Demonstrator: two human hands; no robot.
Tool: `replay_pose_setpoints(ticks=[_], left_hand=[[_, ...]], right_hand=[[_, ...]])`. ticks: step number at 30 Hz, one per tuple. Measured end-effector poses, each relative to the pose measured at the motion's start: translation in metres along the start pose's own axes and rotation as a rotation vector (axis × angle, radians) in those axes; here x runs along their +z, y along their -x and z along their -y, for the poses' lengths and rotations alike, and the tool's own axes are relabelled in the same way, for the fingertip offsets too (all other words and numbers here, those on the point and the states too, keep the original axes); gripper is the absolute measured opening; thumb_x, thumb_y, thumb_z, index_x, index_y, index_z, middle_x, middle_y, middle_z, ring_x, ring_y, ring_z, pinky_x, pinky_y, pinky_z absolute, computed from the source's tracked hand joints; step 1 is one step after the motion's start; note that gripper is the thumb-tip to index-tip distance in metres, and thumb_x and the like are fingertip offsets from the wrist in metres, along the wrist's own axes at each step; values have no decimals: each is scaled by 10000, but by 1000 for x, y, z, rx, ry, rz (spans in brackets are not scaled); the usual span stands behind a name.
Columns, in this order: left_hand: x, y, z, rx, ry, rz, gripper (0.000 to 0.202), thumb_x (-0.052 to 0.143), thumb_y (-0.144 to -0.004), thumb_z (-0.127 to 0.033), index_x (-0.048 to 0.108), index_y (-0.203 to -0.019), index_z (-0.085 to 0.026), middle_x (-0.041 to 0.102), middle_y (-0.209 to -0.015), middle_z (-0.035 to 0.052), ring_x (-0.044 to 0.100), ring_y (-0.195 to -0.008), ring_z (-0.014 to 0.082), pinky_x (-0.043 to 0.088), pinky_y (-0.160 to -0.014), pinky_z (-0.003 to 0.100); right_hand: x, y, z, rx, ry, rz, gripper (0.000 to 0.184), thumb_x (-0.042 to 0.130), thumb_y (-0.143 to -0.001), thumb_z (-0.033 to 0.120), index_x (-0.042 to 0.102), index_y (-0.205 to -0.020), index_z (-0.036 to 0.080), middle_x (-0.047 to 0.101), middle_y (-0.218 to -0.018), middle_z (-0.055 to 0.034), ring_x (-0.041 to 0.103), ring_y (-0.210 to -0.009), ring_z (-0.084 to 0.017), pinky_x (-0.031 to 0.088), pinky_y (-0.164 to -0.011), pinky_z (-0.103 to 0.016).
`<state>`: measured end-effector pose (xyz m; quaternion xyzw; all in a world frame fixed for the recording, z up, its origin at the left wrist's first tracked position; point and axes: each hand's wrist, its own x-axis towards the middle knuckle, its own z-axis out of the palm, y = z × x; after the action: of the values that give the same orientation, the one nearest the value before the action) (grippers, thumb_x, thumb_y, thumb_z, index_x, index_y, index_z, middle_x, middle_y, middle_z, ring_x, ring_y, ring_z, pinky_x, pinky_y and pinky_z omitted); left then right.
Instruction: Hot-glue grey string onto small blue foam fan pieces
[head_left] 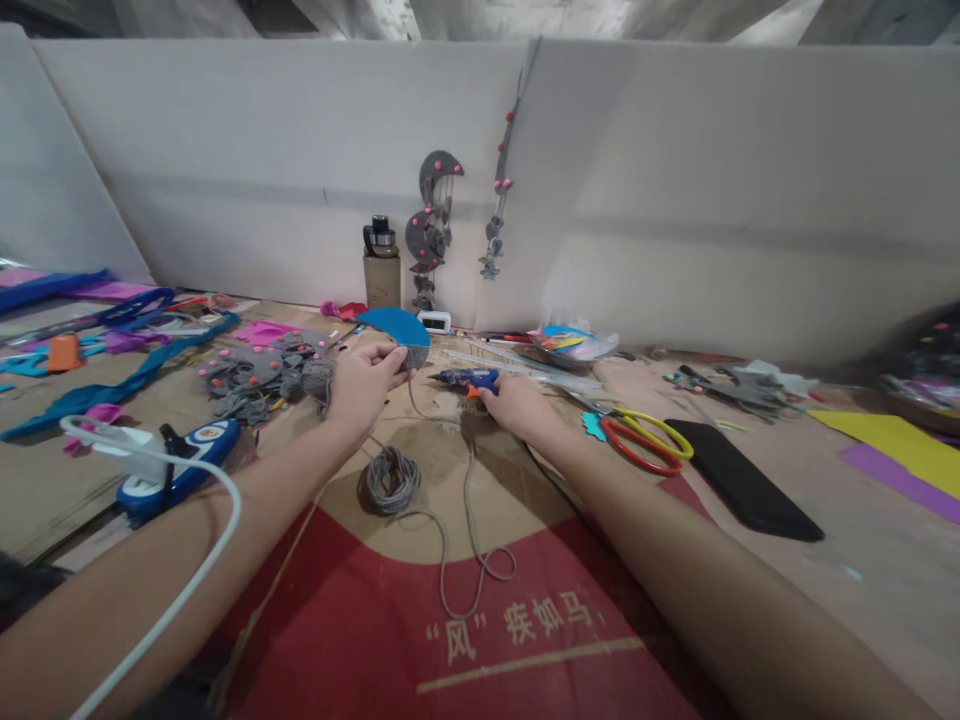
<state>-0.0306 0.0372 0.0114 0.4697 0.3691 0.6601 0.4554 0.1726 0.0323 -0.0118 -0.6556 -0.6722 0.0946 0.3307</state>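
Observation:
My left hand [365,378] pinches a crescent-shaped felt piece [399,325], blue over most of it with grey at its lower tip. A thin grey cord [412,400] runs down from that tip to the cardboard. My right hand [517,402] is wrapped round a blue hot glue gun [480,378], its dark nozzle pointing left toward the felt, a short gap apart. In front of both hands lies a small coil of grey cord [391,482], with a loose loop trailing to its right. Grey felt pieces with pink dots [251,370] are heaped left of my left hand.
Orange-and-yellow-handled scissors [649,445] and a black phone [739,480] lie right of my right arm. A power strip [184,465] with a white cable is at left. A bottle [382,270] stands by the white panel, where felt mobiles [435,220] hang.

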Motion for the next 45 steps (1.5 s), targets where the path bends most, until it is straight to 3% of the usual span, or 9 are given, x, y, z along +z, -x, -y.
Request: replay_pose_setpoints(ticks=[2, 4, 9, 12, 14, 16, 21, 30, 45], left_hand=[[0, 2, 1, 46, -104, 21, 210, 699, -642, -304, 615, -704, -122, 633, -672, 16, 626, -661, 134, 551, -719, 324], [0, 7, -2, 129, -277, 51, 205, 651, -694, -327, 639, -753, -131, 659, -724, 34, 637, -691, 156, 540, -713, 323], [3, 23, -15, 503, -800, 154, 186, 564, -783, -293, 686, -868, -182, 697, -866, 47, 630, -825, 172, 475, -805, 303], [5, 25, -15, 537, -860, 160, 200, 553, -795, -295, 691, -890, -187, 701, -880, 47, 631, -834, 173, 470, -814, 303], [6, 24, -13, 460, -809, 151, 208, 564, -786, -313, 694, -875, -177, 701, -862, 46, 634, -815, 176, 488, -796, 308], [7, 21, -9, 326, -674, 162, 222, 581, -767, -333, 689, -856, -161, 696, -833, 42, 638, -780, 173, 517, -758, 310], [8, 17, -4, 88, -355, 183, 234, 652, -699, -345, 669, -802, -135, 672, -804, 28, 643, -714, 148, 560, -716, 302], [10, 19, -9, 61, -347, 143, 140, 702, -658, -280, 697, -708, -149, 666, -724, 25, 631, -642, 140, 560, -656, 258], [11, 21, -8, 61, -291, 156, 190, 696, -655, -319, 682, -718, -140, 633, -705, 15, 603, -648, 124, 577, -668, 273]], right_hand=[[-3, 4, 8, -77, 78, -170, 161, 590, -708, 303, 525, -722, 157, 590, -903, -185, 537, -969, -304, 399, -842, -443], [-1, 11, 24, -155, -91, -216, 151, 554, -735, 290, 507, -806, 165, 568, -962, -151, 507, -991, -262, 383, -874, -424], [15, 31, 67, -24, -1034, 108, 243, 595, -676, 287, 419, -823, 208, 546, -826, -2, 541, -766, -130, 433, -781, -318], [17, 39, 77, 82, -1300, 281, 282, 611, -653, 253, 382, -814, 223, 500, -707, 58, 494, -588, -84, 447, -676, -291], [13, 40, 76, 103, -1256, 299, 225, 584, -690, 272, 400, -811, 226, 446, -657, 79, 410, -503, -65, 424, -583, -260], [9, 37, 72, 60, -1108, 221, 134, 540, -738, 294, 442, -793, 220, 425, -645, 75, 362, -494, -65, 378, -536, -232], [4, 29, 61, -146, -764, 28, 142, 498, -786, 306, 545, -733, 182, 485, -635, 41, 407, -584, -89, 329, -564, -229], [-1, 34, 62, -216, -668, 1, 168, 531, -777, 309, 628, -731, 181, 616, -677, 11, 509, -610, -100, 371, -594, -228], [-9, 38, 65, -192, -734, -72, 199, 542, -775, 351, 628, -744, 174, 596, -655, 7, 474, -580, -98, 371, -562, -226]])
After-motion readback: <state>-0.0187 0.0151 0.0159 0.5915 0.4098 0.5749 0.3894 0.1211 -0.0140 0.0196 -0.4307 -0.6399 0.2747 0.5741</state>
